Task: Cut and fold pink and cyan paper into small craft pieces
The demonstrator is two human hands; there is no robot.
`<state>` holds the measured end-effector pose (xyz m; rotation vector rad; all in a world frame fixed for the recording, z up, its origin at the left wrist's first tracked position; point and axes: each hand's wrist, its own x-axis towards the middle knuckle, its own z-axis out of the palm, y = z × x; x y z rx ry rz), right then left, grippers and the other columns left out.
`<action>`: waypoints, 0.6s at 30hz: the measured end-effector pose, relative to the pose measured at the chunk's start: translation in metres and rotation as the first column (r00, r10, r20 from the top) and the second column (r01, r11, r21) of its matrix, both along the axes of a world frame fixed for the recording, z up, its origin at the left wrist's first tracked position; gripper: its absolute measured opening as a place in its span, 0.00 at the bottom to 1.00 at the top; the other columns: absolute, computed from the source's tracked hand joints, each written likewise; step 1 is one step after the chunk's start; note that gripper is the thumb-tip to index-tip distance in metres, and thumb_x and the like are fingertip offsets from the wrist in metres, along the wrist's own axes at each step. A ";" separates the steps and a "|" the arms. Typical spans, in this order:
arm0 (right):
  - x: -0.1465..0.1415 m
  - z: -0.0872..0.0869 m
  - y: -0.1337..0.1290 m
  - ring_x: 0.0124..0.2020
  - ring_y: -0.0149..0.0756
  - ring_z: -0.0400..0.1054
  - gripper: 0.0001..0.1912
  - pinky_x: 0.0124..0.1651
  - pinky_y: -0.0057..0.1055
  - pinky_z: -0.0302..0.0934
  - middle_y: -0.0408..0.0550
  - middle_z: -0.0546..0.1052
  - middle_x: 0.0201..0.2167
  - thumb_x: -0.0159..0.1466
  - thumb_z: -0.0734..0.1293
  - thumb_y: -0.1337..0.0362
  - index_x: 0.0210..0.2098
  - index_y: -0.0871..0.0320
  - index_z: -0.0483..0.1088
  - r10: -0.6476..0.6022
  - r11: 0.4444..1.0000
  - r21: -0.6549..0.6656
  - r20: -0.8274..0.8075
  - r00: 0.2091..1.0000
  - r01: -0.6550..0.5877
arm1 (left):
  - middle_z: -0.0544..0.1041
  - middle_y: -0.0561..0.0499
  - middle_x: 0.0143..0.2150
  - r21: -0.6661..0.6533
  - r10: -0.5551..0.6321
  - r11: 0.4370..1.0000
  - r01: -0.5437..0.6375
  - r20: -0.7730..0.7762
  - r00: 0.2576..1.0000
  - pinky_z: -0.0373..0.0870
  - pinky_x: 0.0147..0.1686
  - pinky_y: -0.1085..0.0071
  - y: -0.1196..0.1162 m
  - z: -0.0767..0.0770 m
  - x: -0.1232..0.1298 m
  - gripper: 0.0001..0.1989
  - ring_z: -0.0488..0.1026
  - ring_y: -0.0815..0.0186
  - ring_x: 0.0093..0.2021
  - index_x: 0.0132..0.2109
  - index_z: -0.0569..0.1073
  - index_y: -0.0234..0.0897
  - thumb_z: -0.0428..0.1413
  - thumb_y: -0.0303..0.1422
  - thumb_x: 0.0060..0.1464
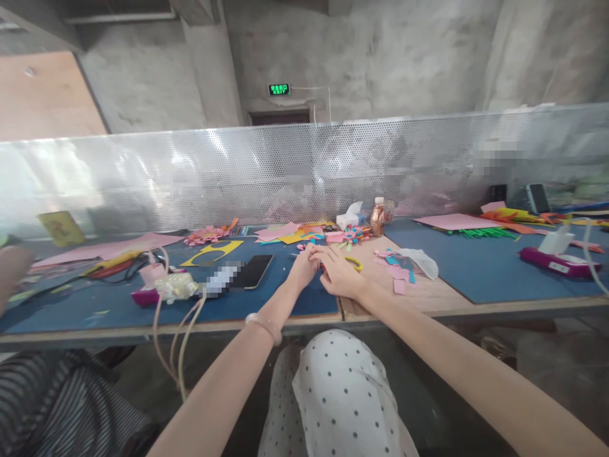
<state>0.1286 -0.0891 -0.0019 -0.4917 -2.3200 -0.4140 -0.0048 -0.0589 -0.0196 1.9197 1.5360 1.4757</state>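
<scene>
Over the front middle of the table, my left hand [303, 268] and my right hand [339, 271] meet, their fingertips touching. The fingers of both are bent together, and whatever lies between them is too small to make out. A yellow ring-shaped handle [353, 263] shows just beyond my right hand, partly hidden by it. Behind the hands lie a pink and blue paper flower [351, 235] and sheets of coloured paper [297, 235]. Pink and blue paper scraps [399, 273] are scattered to the right, beside a crumpled clear wrapper [421, 262].
A black phone [254, 271] and a magenta power strip [145, 296] with cables are on the left. Another power strip [559, 262] is at the right. A bottle [377, 217] stands behind, near a perforated metal divider [247, 178]. A person's arm [12, 270] reaches in at far left.
</scene>
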 end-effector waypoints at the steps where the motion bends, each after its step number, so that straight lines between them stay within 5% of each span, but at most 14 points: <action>1: 0.000 0.000 0.000 0.48 0.42 0.53 0.22 0.51 0.42 0.51 0.57 0.63 0.46 0.46 0.56 0.76 0.42 0.66 0.62 0.002 1.000 0.006 0.001 1.000 -0.002 | 0.67 0.45 0.47 -0.006 -0.010 1.000 0.010 -0.003 1.000 0.68 0.40 0.63 -0.001 0.000 -0.001 0.15 0.68 0.66 0.40 0.48 0.64 0.33 0.46 0.35 0.56; 7: -0.005 -0.001 -0.001 0.46 0.41 0.56 0.20 0.52 0.40 0.51 0.54 0.65 0.42 0.47 0.57 0.75 0.41 0.64 0.63 0.011 0.999 0.038 -0.019 1.000 -0.010 | 0.69 0.46 0.44 0.017 -0.123 0.992 0.124 -0.031 0.992 0.68 0.38 0.63 0.000 0.001 -0.007 0.14 0.69 0.65 0.40 0.47 0.65 0.33 0.49 0.34 0.54; 14: 0.004 -0.004 0.023 0.46 0.42 0.54 0.13 0.50 0.43 0.51 0.59 0.65 0.42 0.60 0.51 0.72 0.42 0.65 0.61 -0.211 0.977 -0.047 -0.336 0.918 0.207 | 0.71 0.48 0.39 -0.008 -0.210 0.978 0.210 -0.009 0.978 0.69 0.34 0.66 0.009 -0.003 -0.007 0.13 0.70 0.68 0.34 0.44 0.66 0.32 0.47 0.35 0.55; 18: 0.010 -0.007 0.036 0.42 0.40 0.58 0.10 0.48 0.40 0.53 0.55 0.68 0.38 0.62 0.53 0.70 0.36 0.63 0.64 -0.265 0.964 -0.112 -0.327 0.907 0.241 | 0.71 0.48 0.38 -0.031 -0.275 0.961 0.274 -0.024 0.961 0.69 0.34 0.66 0.009 -0.003 -0.006 0.12 0.70 0.68 0.34 0.43 0.67 0.32 0.47 0.35 0.55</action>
